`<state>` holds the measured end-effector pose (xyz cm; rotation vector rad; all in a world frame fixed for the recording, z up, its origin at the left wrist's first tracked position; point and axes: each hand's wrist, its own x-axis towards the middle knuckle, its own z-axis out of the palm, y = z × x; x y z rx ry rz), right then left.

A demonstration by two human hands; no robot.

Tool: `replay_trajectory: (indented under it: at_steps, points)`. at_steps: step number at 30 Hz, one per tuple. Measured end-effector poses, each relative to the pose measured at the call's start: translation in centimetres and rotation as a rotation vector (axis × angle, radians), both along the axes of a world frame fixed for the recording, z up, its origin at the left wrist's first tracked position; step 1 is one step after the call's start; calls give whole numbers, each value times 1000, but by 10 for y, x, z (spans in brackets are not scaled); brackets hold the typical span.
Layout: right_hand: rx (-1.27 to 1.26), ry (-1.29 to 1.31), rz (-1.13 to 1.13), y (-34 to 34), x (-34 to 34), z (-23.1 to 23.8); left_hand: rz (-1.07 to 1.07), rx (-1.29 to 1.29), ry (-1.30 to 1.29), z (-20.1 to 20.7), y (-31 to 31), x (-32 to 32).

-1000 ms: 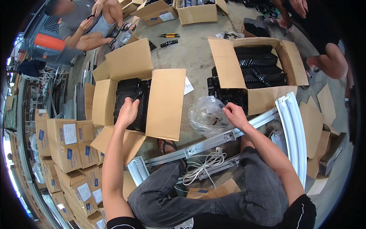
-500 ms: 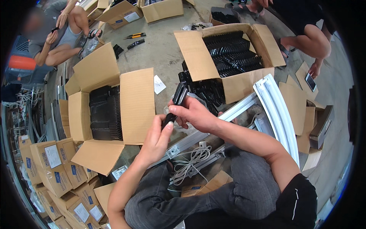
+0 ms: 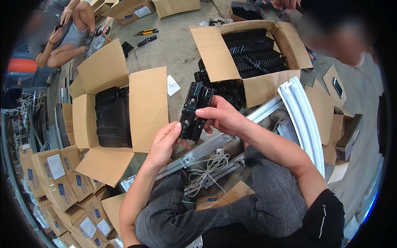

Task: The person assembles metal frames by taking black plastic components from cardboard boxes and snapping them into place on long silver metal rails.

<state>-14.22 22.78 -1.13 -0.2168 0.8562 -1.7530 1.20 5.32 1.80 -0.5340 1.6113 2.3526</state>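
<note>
Between both hands I hold a glossy black bracket (image 3: 193, 108), a long ridged piece with small round holes, tilted upright in front of me. My left hand (image 3: 164, 142) pinches its lower end, thumb on the face. My right hand (image 3: 223, 115) grips its right side, thumb pressed across the middle and fingers behind. Whether it is one piece or a few stacked together I cannot tell. Beyond my hands lies a heap of similar black pieces (image 3: 232, 91). An open carton (image 3: 258, 87) behind the heap holds rows of black parts (image 3: 254, 51).
Left of me stands another open carton (image 3: 148, 109) packed with black parts (image 3: 113, 118). White metal rails (image 3: 304, 124) and a coiled cable (image 3: 209, 171) lie by my legs. Closed boxes (image 3: 53, 173) pile up at lower left. Two people are nearby; a phone (image 3: 338, 87) lies at right.
The black bracket has turned so its broad, holed face shows. My right hand has shifted slightly right, still gripping. The person at right has leaned in, head now in view.
</note>
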Motion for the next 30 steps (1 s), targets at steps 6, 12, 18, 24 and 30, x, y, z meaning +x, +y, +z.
replay_trajectory:
  at_steps: [6,12,18,24,30]
  points:
    - [110,136,-2,2,1,-3,135,-409,42,-3,24,-8]
    - [154,276,119,4,1,0,21,-314,-13,-4,28,-9]
    - [134,317,209,2,2,13,90,-71,-36,-7,22,-4]
    - [258,458,163,4,-5,25,94,-150,-33,-9,20,-4]
    - [206,417,216,5,-4,10,21,-156,-29,-11,22,-4]
